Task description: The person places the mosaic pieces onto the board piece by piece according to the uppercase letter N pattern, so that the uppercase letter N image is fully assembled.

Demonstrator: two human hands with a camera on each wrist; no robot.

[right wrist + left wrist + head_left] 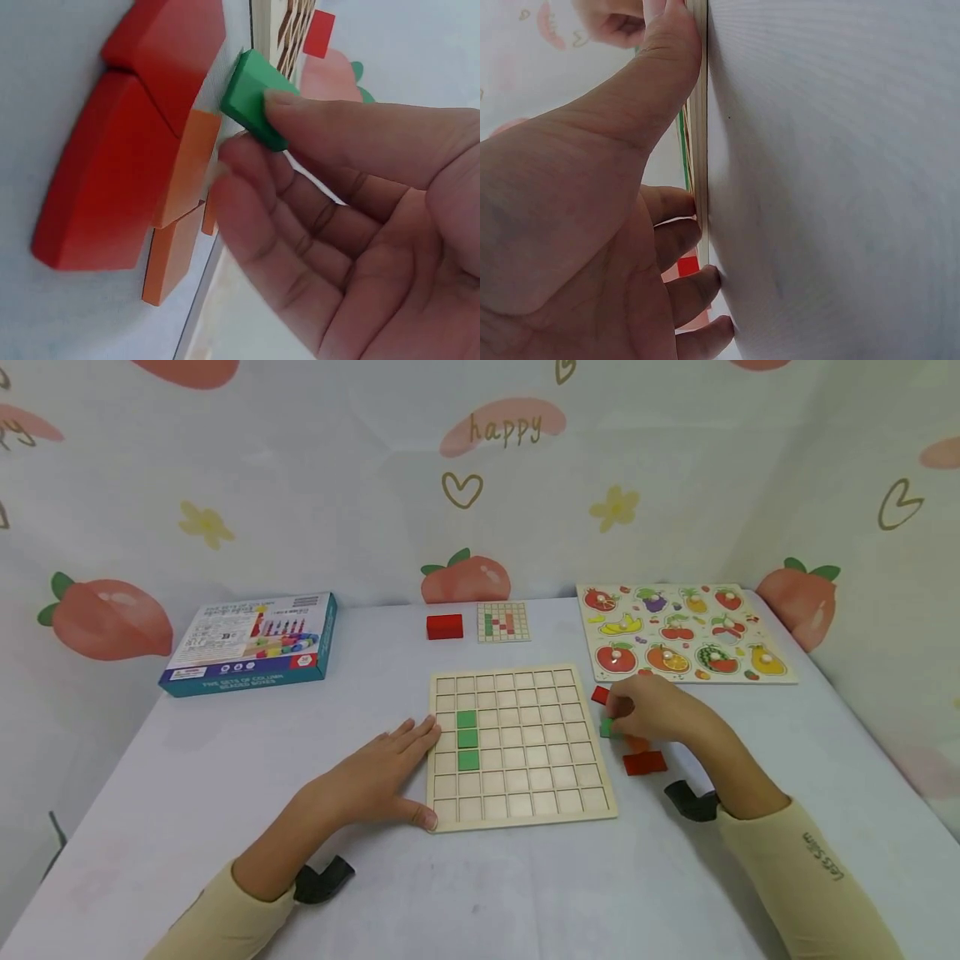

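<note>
While our left hand (375, 777) is resting, fingers spread, along left edge of grid board (525, 758), we are pinching green tile (251, 94) in right hand (656, 710), just beyond right edge; green column (467, 738) is lying leftward, running front-to-back, left hand nearer.

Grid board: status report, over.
Left hand touches grid board. Right hand pinches green tile beside it. Three green tiles seated. Red tiles, orange tiles close by.

Head view facing forward-down, close wrist views, head and right sharing pinched green tile (250, 91)
</note>
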